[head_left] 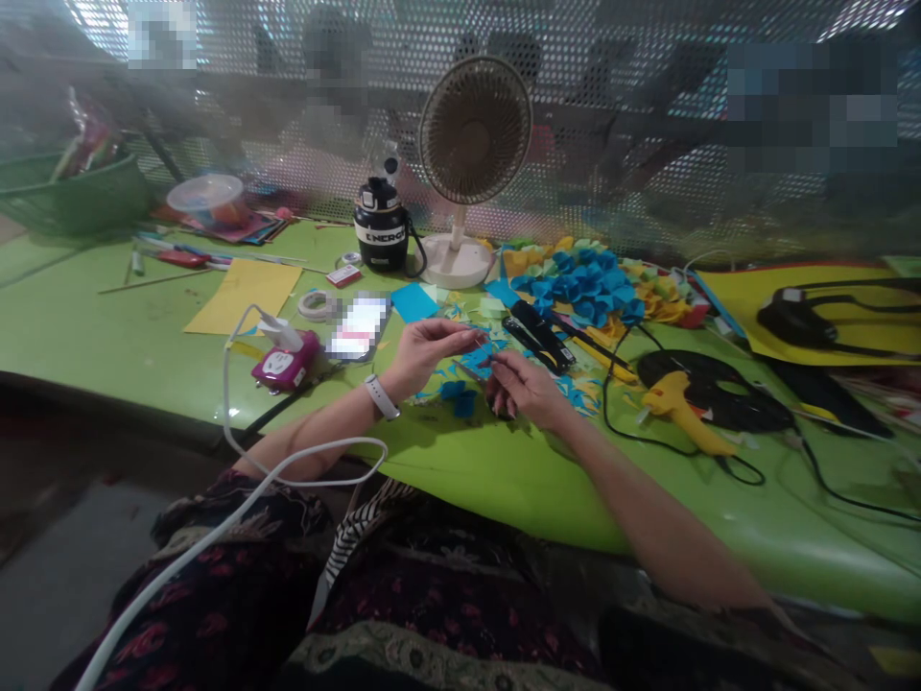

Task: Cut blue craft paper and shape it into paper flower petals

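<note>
My left hand (pixel 430 353), a white band on its wrist, hovers over the paper scraps with thumb and fingertips pinched together. Whatever is between those fingertips is too small to make out. Close beside it, my right hand (pixel 531 386) is closed around what look like small scissors (pixel 471 372), their thin blade pointing left toward the scraps. The fingers largely cover the handles. Beneath both hands lie blue and yellow paper cuttings (pixel 579 393), and a folded-looking blue paper piece (pixel 458 397) rests just below the left fingertips.
A black stapler (pixel 536 336) and yellow glue gun (pixel 683 413) lie to the right. Behind are a fan (pixel 475 130), a black bottle (pixel 381 230) and heaped blue paper shapes (pixel 586 283). Leftward are a phone (pixel 360 326), tape roll (pixel 317 305) and purple adapter (pixel 288 363) with white cable.
</note>
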Available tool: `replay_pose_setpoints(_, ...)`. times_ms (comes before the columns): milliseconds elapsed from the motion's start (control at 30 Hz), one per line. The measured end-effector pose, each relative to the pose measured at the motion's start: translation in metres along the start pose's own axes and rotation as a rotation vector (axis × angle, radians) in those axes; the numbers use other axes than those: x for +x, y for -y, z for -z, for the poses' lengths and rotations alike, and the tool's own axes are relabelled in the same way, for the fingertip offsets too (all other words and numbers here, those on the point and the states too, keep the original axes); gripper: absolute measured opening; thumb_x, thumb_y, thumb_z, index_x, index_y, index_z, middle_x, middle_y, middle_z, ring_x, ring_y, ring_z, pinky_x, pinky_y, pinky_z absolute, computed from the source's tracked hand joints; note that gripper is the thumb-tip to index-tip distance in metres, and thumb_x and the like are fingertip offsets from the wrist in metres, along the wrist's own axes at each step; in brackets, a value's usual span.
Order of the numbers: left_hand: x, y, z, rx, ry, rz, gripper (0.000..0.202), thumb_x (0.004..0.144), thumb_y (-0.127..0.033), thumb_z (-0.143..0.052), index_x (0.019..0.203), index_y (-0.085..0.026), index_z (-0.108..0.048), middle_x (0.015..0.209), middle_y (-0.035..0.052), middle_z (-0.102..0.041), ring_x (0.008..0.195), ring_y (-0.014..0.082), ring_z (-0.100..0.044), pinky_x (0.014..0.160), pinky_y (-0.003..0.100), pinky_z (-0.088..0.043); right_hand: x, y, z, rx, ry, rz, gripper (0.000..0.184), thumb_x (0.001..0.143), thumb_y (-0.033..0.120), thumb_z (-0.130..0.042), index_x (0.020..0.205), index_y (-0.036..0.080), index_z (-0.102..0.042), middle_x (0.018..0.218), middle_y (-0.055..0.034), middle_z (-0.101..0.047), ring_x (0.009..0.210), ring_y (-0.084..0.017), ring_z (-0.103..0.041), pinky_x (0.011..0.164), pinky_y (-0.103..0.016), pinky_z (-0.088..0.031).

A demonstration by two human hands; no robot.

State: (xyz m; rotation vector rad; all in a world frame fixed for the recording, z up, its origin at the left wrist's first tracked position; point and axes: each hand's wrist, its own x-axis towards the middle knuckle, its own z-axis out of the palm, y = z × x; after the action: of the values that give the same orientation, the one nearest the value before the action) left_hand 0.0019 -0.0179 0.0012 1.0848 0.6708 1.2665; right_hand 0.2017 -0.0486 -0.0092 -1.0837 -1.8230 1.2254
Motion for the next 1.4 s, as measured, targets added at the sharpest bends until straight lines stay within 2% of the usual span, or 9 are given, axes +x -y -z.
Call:
replay_pose_setpoints(167, -0.001, -0.002, -0.002, -0.024, -0.007, 0.003, 0.035, 0.059, -0.042, -0.092, 0.076, -0.016, -0.077, 0.084, 0.0066, -0.079, 0.08, 0.0176, -0.075, 0.091, 0.038, -0.06, 0.0, 0.007, 0.001, 0.17, 0.058, -0.095, 0.048, 0.086, 0.069, -0.059, 0.092, 0.022, -0.052, 0.066, 0.001, -0.067, 0.046, -0.013, -0.062, 0.036, -0.022, -0.04)
replay_pose_setpoints(333, -0.001, -0.005, -0.005, -0.081, -0.022, -0.005, 0.034, 0.058, -0.04, -0.093, 0.074, -0.015, -0.075, 0.08, 0.0049, -0.078, 0.077, 0.0164, -0.075, 0.089, 0.037, -0.06, 0.001, 0.001, -0.003, 0.137, -0.129, -0.044, 0.044, 0.073, 0.058, -0.078, 0.088, 0.024, -0.055, 0.068, 0.0028, -0.063, 0.052, -0.014, -0.061, 0.042, -0.025, -0.045)
replay_pose_setpoints(533, 0.003, -0.008, -0.002, -0.08, -0.052, -0.033, 0.037, 0.061, -0.043, -0.092, 0.077, -0.015, -0.073, 0.083, 0.0056, -0.078, 0.084, 0.0188, -0.075, 0.089, 0.037, -0.059, 0.003, -0.006, 0.002, -0.021, -0.257, 0.049, 0.031, 0.075, 0.044, -0.076, 0.084, 0.023, -0.056, 0.074, 0.0018, -0.06, 0.058, -0.013, -0.055, 0.053, -0.029, -0.046)
replay_pose_setpoints(667, 0.005, -0.01, 0.006, -0.032, 0.033, 0.013, 0.037, 0.07, -0.047, -0.086, 0.082, -0.015, -0.071, 0.087, 0.0064, -0.077, 0.085, 0.0181, -0.075, 0.08, 0.032, -0.059, 0.002, 0.002, 0.01, -0.035, -0.43, 0.117, 0.028, 0.073, 0.036, -0.075, 0.09, 0.022, -0.059, 0.076, 0.001, -0.059, 0.067, -0.013, -0.055, 0.059, -0.027, -0.043)
replay_pose_setpoints(833, 0.004, -0.004, 0.008, 0.034, 0.177, 0.138, 0.04, 0.067, -0.049, -0.087, 0.081, -0.015, -0.071, 0.084, 0.0045, -0.076, 0.078, 0.0134, -0.071, 0.074, 0.027, -0.056, -0.004, 0.02, 0.008, 0.162, -0.291, -0.008, 0.027, 0.078, 0.04, -0.07, 0.095, 0.02, -0.063, 0.057, 0.0071, -0.048, 0.047, -0.008, -0.036, 0.045, -0.024, -0.026)
replay_pose_setpoints(933, 0.003, 0.0, 0.006, -0.002, 0.226, 0.122, 0.037, 0.065, -0.048, -0.088, 0.076, -0.016, -0.073, 0.083, 0.0028, -0.075, 0.08, 0.0117, -0.068, 0.081, 0.028, -0.053, -0.006, 0.027, 0.003, 0.2, -0.179, -0.062, 0.03, 0.079, 0.042, -0.07, 0.097, 0.018, -0.066, 0.052, 0.0086, -0.045, 0.044, -0.006, -0.032, 0.044, -0.024, -0.021)
replay_pose_setpoints(1067, 0.002, 0.003, 0.003, -0.043, 0.261, 0.085, 0.029, 0.066, -0.043, -0.089, 0.074, -0.018, -0.075, 0.098, 0.004, -0.076, 0.1, 0.0169, -0.068, 0.097, 0.035, -0.05, -0.007, 0.029, -0.004, 0.228, -0.085, -0.092, 0.038, 0.076, 0.045, -0.075, 0.101, 0.016, -0.07, 0.051, 0.0093, -0.044, 0.044, -0.006, -0.031, 0.044, -0.024, -0.02)
replay_pose_setpoints(1300, -0.001, 0.013, 0.001, -0.066, 0.301, 0.171, 0.029, 0.067, -0.042, -0.089, 0.075, -0.018, -0.075, 0.102, 0.0062, -0.076, 0.105, 0.0198, -0.068, 0.099, 0.037, -0.047, -0.006, 0.02, -0.017, 0.286, -0.127, -0.083, 0.037, 0.07, 0.052, -0.082, 0.081, 0.018, -0.07, 0.048, 0.0099, -0.035, 0.042, -0.005, -0.027, 0.042, -0.024, -0.015)
replay_pose_setpoints(1400, 0.0, 0.013, 0.002, -0.089, 0.294, 0.21, 0.032, 0.071, -0.043, -0.086, 0.09, -0.018, -0.077, 0.103, 0.0072, -0.076, 0.1, 0.0183, -0.069, 0.097, 0.036, -0.049, -0.004, 0.017, -0.019, 0.32, -0.169, -0.076, 0.04, 0.067, 0.055, -0.083, 0.071, 0.019, -0.065, 0.045, 0.0095, -0.037, 0.04, -0.005, -0.028, 0.041, -0.024, -0.015)
